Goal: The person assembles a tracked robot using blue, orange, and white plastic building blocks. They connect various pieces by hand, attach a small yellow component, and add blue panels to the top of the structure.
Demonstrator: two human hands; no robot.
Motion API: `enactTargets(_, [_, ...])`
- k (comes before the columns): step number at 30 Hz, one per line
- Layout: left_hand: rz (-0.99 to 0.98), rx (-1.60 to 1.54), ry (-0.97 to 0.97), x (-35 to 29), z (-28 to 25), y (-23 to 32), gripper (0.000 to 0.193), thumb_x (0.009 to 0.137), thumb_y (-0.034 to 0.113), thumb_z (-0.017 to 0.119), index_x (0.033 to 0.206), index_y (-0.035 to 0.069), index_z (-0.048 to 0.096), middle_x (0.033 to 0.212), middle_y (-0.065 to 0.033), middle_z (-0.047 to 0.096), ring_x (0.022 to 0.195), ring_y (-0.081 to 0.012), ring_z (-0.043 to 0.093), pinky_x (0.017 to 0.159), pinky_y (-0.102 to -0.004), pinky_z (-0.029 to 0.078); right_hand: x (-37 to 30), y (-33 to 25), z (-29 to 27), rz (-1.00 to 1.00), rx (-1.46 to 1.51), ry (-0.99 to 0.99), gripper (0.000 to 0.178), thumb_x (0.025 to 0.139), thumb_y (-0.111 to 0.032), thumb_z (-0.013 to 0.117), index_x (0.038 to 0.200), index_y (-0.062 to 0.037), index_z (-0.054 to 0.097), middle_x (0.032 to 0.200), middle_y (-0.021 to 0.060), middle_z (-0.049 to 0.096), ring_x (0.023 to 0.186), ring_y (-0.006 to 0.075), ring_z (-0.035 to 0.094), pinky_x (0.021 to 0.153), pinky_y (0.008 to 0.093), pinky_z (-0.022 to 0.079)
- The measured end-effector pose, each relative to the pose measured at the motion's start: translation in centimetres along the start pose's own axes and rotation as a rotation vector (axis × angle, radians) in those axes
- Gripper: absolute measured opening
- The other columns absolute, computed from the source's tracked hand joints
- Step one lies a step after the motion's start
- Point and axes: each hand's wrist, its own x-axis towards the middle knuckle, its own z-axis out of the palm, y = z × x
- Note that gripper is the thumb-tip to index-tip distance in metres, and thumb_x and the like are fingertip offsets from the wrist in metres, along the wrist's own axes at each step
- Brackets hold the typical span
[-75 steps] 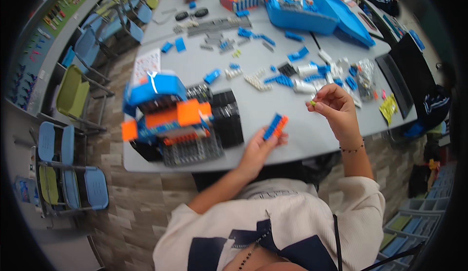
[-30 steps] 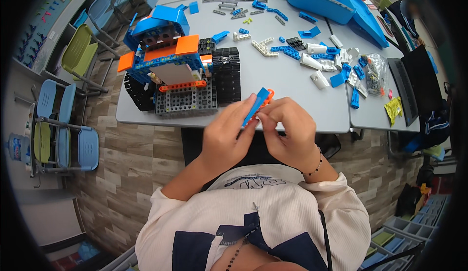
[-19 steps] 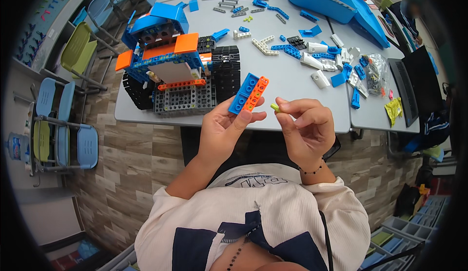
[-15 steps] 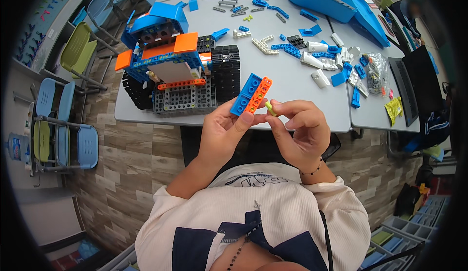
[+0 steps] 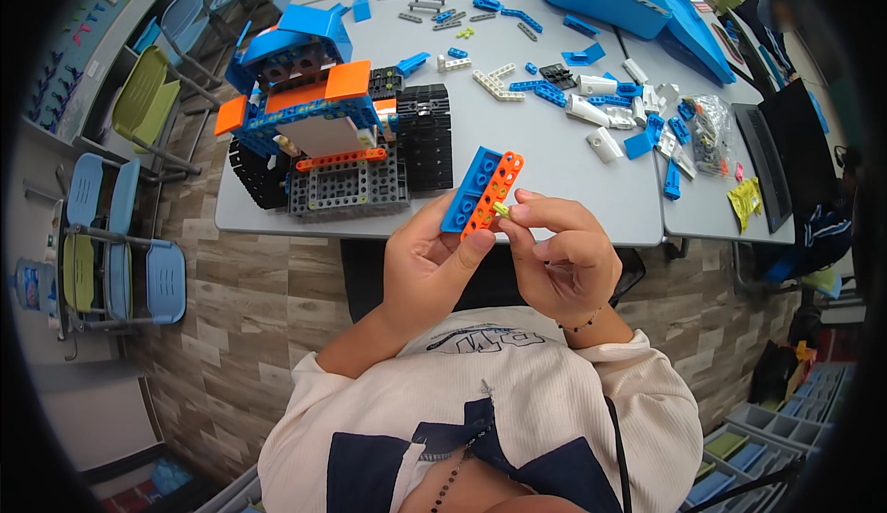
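Observation:
My left hand (image 5: 427, 259) grips a blue brick piece (image 5: 473, 185) joined to an orange beam (image 5: 494, 190) with a row of holes. Between the thumb and forefinger of my right hand (image 5: 565, 253) is a small yellow-green connector pin (image 5: 501, 209). Its tip is at the side of the orange beam; whether it sits in a hole I cannot tell. On the table, left of both hands, stands a tracked vehicle model (image 5: 333, 125) in blue, orange and grey with black treads.
Loose blue, white and grey building pieces (image 5: 605, 111) spread across the grey table (image 5: 545, 222). A blue storage bin (image 5: 605, 0) stands at the back right. Further right are a clear bag of parts (image 5: 711, 134), a yellow packet (image 5: 745, 205) and a laptop (image 5: 785, 157).
My right hand has brought the yellow-green pin up against the orange beam. My left hand has turned the blue and orange piece so the beam's holed side faces the pin more.

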Motion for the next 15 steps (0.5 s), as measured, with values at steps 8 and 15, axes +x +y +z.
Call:
enactTargets(8, [0.124,0.212,0.06,-0.3,0.3,-0.7,0.046,0.089,0.016,0.063,0.125,-0.008,0.048,0.11,-0.0126,0.058,0.097,-0.0145,0.059,0.082,-0.0272,0.05,-0.2,0.0,0.1,0.0,-0.04,0.023,0.028,0.073,0.006,0.071,0.082,-0.0059,0.048,0.092,0.0125,0.065,0.083,0.0273,0.068,0.076,0.0345,0.057])
enactTargets(15, [0.219,0.315,0.066,-0.4,0.8,-1.5,0.042,0.09,0.012,0.061,0.123,-0.01,0.049,0.109,-0.0148,0.058,0.096,-0.0155,0.059,0.081,-0.0273,0.05,0.0,0.1,0.5,0.039,-0.005,0.073,0.025,0.073,0.007,0.071,0.082,-0.0039,0.05,0.086,0.0119,0.065,0.077,0.0256,0.067,0.075,0.0356,0.057])
